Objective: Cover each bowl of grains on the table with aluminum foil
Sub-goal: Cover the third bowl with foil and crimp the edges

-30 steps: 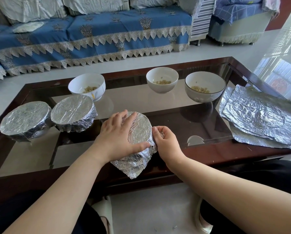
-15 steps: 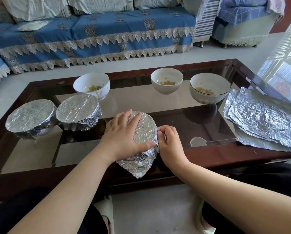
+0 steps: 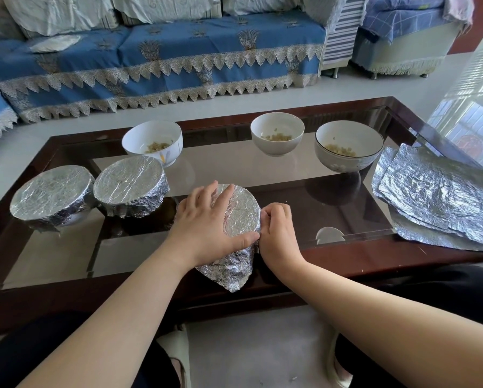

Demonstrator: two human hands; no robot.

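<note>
Bare glass (image 3: 229,169) lies open between covered bowls (image 3: 128,186) and foil sheets (image 3: 442,197).

This is a home living room. A long sofa (image 3: 161,68) draped in a blue cover with cream lace trim runs along the far side, cushions (image 3: 167,8) propped against its back. A second seat (image 3: 402,37) with a blue checked throw stands to the right. A low glass-topped surface (image 3: 262,175) with a dark wood frame stands on a pale tiled floor (image 3: 360,88), sunlight falling across it.

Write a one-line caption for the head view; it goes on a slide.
Left hand pressing foil flat on a third bowl while right hand crimps its edge; three bowls of grains remain uncovered.
</note>
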